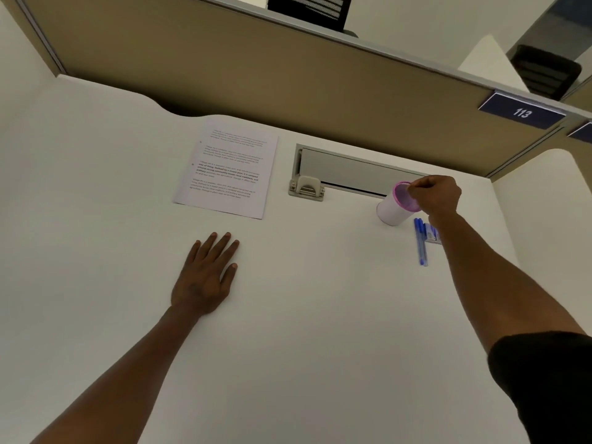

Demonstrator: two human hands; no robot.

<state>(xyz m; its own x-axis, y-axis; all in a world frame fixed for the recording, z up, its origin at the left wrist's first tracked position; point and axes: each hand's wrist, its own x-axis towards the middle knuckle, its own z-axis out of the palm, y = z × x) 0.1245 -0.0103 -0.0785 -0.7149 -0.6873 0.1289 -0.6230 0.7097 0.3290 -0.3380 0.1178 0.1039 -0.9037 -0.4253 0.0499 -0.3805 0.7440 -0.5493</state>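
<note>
A white cup with a pink rim (392,211) stands on the white desk (320,299) at the right, tilted toward the left. My right hand (437,195) is at its rim with fingers curled, pinching the rim's right side. Just right of the cup lie two blue pens (421,241) beside a small blue-and-white object partly hidden by my forearm. My left hand (208,274) rests flat on the desk with fingers spread, below a printed sheet of paper (229,169).
A grey cable tray with a flap and latch (346,174) is set into the desk behind the cup. A beige partition (256,75) with a "113" sign (522,112) closes the far side. Black chairs stand beyond it.
</note>
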